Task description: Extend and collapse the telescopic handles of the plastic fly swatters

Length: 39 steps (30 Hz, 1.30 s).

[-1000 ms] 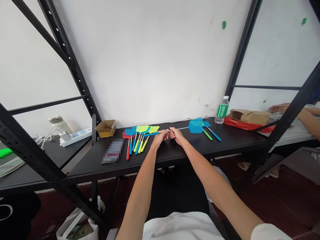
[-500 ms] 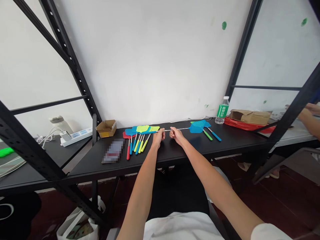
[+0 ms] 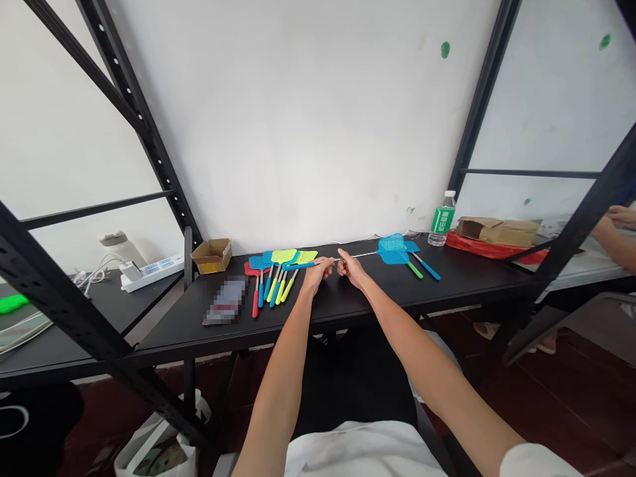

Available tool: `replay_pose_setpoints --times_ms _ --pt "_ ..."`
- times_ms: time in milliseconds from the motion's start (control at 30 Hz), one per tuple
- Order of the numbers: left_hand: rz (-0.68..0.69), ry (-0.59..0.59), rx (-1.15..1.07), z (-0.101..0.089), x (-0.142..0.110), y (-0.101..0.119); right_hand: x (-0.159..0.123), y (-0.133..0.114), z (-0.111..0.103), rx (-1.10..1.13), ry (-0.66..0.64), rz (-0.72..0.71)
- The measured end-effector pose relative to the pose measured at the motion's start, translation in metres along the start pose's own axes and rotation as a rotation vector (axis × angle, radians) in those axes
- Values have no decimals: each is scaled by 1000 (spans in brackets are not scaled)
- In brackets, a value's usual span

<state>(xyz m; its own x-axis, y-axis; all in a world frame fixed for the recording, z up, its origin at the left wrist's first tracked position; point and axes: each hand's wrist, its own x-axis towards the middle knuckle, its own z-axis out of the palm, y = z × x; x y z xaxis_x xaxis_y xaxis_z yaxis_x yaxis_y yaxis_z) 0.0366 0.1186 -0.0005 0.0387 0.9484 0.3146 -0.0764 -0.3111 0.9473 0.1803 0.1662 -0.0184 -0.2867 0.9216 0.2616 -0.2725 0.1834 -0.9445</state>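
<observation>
A blue fly swatter [image 3: 392, 250] lies sideways across both hands, its mesh head to the right and its blue handle to the left. My left hand [image 3: 320, 273] is closed around it where the handle meets the thin metal rod. Just right of it, my right hand [image 3: 350, 268] grips the rod with the thumb along it. Left of my hands are several fly swatters [image 3: 282, 257] with red, blue and yellow handles, heads overlapping toward the wall. Beyond the held head, a green-handled swatter [image 3: 414, 269] and a blue-handled swatter [image 3: 430, 269] rest on the black table [image 3: 368, 291].
A small open cardboard box [image 3: 212, 257] and a blurred phone-like object [image 3: 226, 301] are on the left. To the right stand a water bottle [image 3: 442, 220] and a cardboard box [image 3: 497, 232] on red plastic. Black metal posts frame both sides. Another person's hand [image 3: 619, 218] shows far right.
The held swatter has turned about its rod, so its head is now tilted differently. Its handle end shows further left of my left hand, whose fingers have shifted. My right hand has barely moved.
</observation>
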Motion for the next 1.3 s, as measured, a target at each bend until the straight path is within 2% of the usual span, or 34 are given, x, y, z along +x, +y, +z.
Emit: replay_pose_setpoints --times_ms 133,333,900,1300 --pt "12 -35 8 1 -2 3 -3 -2 2 -28 -22 -39" --pt "-10 -65 33 0 -2 2 -5 -5 3 6 12 -46" --pt "-70 49 -65 0 6 -5 -3 -7 4 55 51 -7" --pt "-109 127 -117 1 7 -4 1 -1 2 107 133 -20"
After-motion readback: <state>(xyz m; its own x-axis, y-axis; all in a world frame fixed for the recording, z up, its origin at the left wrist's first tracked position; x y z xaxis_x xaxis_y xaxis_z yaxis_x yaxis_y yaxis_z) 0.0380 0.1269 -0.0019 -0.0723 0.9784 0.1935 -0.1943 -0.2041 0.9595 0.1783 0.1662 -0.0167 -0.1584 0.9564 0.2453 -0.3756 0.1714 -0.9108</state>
